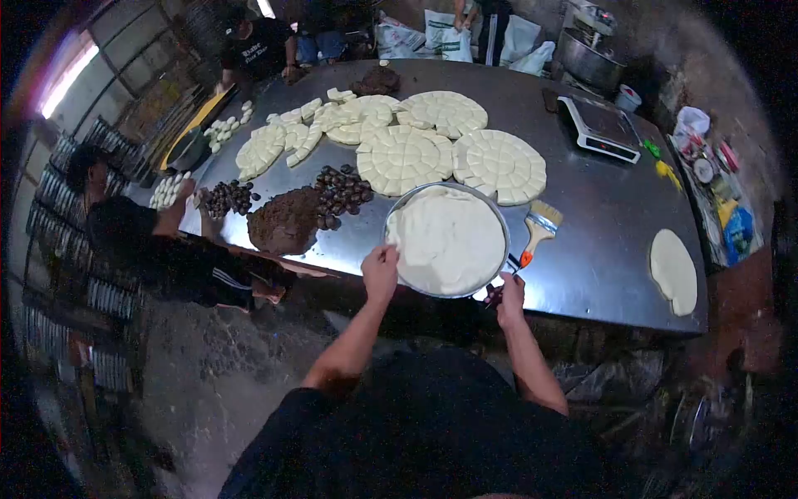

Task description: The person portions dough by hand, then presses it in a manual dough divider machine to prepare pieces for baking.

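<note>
A round metal pan (505, 241) rests at the table's front edge, with a sheet of pale dough (445, 237) spread inside almost to the rim. At the pan's left side, my left hand (381, 273) is closed in a pinch on the dough's edge. My right hand (510, 299) is closed beside the pan's lower right rim. Something dark shows by its fingers, too small to name. Just beyond it lies a wide brush (544, 221) with pale bristles and an orange-tipped handle.
Scored dough rounds (499, 164) lie behind the pan. To the left are a brown filling mound (285, 221) and dark balls (231, 198). A scale (600, 129) stands at right, near a flat dough piece (673, 271). Co-workers (158, 224) work along the left and far sides.
</note>
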{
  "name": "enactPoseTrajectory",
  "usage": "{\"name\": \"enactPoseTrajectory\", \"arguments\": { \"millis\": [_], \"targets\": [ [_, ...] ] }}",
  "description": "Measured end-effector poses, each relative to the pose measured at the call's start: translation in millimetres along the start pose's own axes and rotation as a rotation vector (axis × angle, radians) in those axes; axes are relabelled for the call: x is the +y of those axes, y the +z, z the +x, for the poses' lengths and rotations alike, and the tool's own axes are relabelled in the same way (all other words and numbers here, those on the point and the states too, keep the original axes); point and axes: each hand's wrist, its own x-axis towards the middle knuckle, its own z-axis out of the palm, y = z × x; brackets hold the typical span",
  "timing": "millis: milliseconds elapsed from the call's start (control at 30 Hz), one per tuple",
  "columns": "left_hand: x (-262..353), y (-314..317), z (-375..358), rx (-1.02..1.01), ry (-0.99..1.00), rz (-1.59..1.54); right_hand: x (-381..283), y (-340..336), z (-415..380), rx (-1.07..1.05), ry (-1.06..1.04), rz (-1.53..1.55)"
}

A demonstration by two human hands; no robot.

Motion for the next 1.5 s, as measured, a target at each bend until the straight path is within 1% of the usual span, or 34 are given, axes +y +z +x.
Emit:
{"name": "enactPoseTrajectory", "arguments": {
  "millis": [67,100,133,167,200,233,267,300,333,367,433,500,567,600,667,733,767,833,867,900,933,967,1000,1033,1100,1167,1200,1233,1300,1333,1400,1433,1467,1500],
  "targets": [
    [13.4,-39.0,-32.4,0.050,-0.007,0.058,18.2,-1.2,-6.2,-0.037,-0.049,-0.118],
    [3.4,-55.7,-35.4,0.042,-0.003,0.048,24.5,3.0,-19.7,-0.040,-0.059,-0.191],
    [-11.2,-71.7,-39.2,0.004,-0.173,0.016,38.3,5.5,-29.0,0.014,-0.066,-0.176],
    [-26.4,-84.8,-45.8,-0.038,-0.351,-0.014,60.8,9.7,-41.6,0.119,-0.203,-0.122],
    [-13.9,-96.1,-50.5,-0.140,-0.651,-0.097,66.1,4.5,-61.9,0.093,-0.170,-0.138],
    [-3.1,-96.9,-56.9,-0.156,-0.658,-0.099,69.3,-3.4,-81.1,0.067,-0.136,-0.146],
    [6.4,-97.0,-62.6,-0.185,-0.787,-0.123,83.9,-17.4,-85.7,0.199,-0.106,-0.202],
    [10.8,-97.3,-67.4,-0.218,-0.916,-0.136,111.2,-43.0,-74.9,0.311,-0.214,-0.280],
    [12.3,-94.5,-68.4,-0.359,-0.914,-0.346,111.5,-55.5,-90.4,0.327,-0.215,-0.288],
    [9.5,-89.2,-74.6,-0.397,-0.922,-0.317,113.5,-71.5,-108.3,0.351,-0.215,-0.290],
    [1.5,-63.6,-84.6,-0.393,-0.560,0.022,108.5,-101.5,-140.4,0.406,-0.155,-0.277],
    [-2.3,-42.6,-107.9,-0.390,-0.397,0.275,93.1,-126.6,-163.7,0.440,-0.125,-0.265],
    [-12.7,-17.9,-135.2,-0.362,-0.360,0.194,80.2,-146.6,-193.0,0.454,-0.025,-0.106],
    [-22.2,-0.1,-140.8,-0.401,-0.341,0.199,61.4,-152.3,-216.6,0.488,-0.019,-0.126],
    [-43.2,37.0,-157.5,-0.517,-0.131,0.270,61.3,-191.3,-226.0,0.522,-0.049,-0.052],
    [-29.5,68.0,-180.7,-0.766,0.211,0.609,67.9,-246.6,-237.5,0.568,-0.096,0.033],
    [-22.1,93.4,-194.0,-0.907,0.493,0.834,66.9,-275.5,-243.1,0.613,-0.117,0.083],
    [-2.7,135.6,-252.0,-0.963,0.579,0.816,50.3,-331.9,-268.4,0.739,-0.147,0.250],
    [2.1,155.5,-278.6,-0.921,0.847,0.949,48.8,-355.0,-283.8,0.769,-0.158,0.338],
    [10.0,174.4,-309.2,-1.008,0.919,0.958,49.1,-383.7,-298.8,0.794,-0.175,0.411],
    [22.4,191.9,-346.3,-0.977,0.837,0.777,52.3,-419.9,-308.4,0.852,-0.169,0.474],
    [38.6,206.0,-366.5,-1.052,0.631,0.664,53.8,-456.3,-311.2,0.917,-0.156,0.381],
    [54.7,219.0,-386.6,-1.095,0.415,0.537,59.1,-451.3,-310.1,0.972,-0.139,0.258],
    [70.1,231.5,-406.2,-1.104,0.211,0.418,60.2,-464.0,-321.2,0.999,-0.135,0.272],
    [65.9,272.4,-432.0,-1.236,0.204,0.524,42.9,-494.2,-343.8,1.078,-0.168,0.398],
    [44.7,325.7,-453.9,-1.352,0.376,0.681,30.9,-518.4,-357.7,1.055,-0.209,0.527],
    [29.1,354.0,-461.4,-1.419,0.536,0.787,27.9,-532.8,-353.4,1.077,-0.189,0.593],
    [23.0,378.7,-472.2,-1.489,0.996,0.949,25.5,-546.8,-356.2,1.102,-0.179,0.659],
    [24.0,416.0,-502.6,-1.564,1.146,1.042,14.4,-576.2,-355.6,1.114,-0.159,0.708],
    [21.4,443.1,-513.5,-1.638,1.210,1.000,7.0,-591.3,-353.1,1.123,-0.130,0.778],
    [9.8,486.9,-540.4,-1.733,1.148,0.951,2.2,-622.7,-341.7,1.170,-0.156,0.798],
    [31.7,496.4,-560.8,-1.752,1.143,0.923,0.4,-644.6,-335.1,1.202,-0.183,0.813],
    [78.2,486.9,-579.0,-1.700,0.438,0.790,10.5,-661.4,-328.3,1.274,-0.184,0.698],
    [110.6,491.3,-598.7,-1.535,-0.242,0.623,12.6,-678.9,-322.3,1.329,-0.177,0.645]
  ]
}}
